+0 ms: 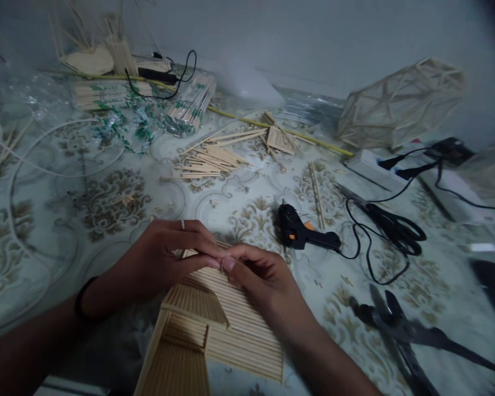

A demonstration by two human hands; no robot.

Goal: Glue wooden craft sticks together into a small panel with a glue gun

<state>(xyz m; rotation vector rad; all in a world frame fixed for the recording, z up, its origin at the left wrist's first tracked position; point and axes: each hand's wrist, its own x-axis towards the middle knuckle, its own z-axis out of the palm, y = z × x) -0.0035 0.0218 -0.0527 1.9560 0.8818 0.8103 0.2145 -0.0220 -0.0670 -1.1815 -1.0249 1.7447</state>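
A structure built of thin wooden sticks [247,330] lies in front of me, with ribbed panels and a box-like part at its lower left. Over its far edge, my left hand [177,250] has thumb and fingers pinched together. My right hand [259,275] meets it there, its thumb pressed against the fingers. Fingertips of both hands touch at one small spot, and whatever lies between them is too small and too covered to name. A ring and a dark wristband are on the left.
Right of the hands lie a black glue gun [299,228], scissors [390,220] and dark pliers-like cutters [412,330]. Loose sticks [214,159] are heaped beyond, near packaged sticks [193,102]. A power strip [375,168] and a stick-frame model [400,104] stand at the back right.
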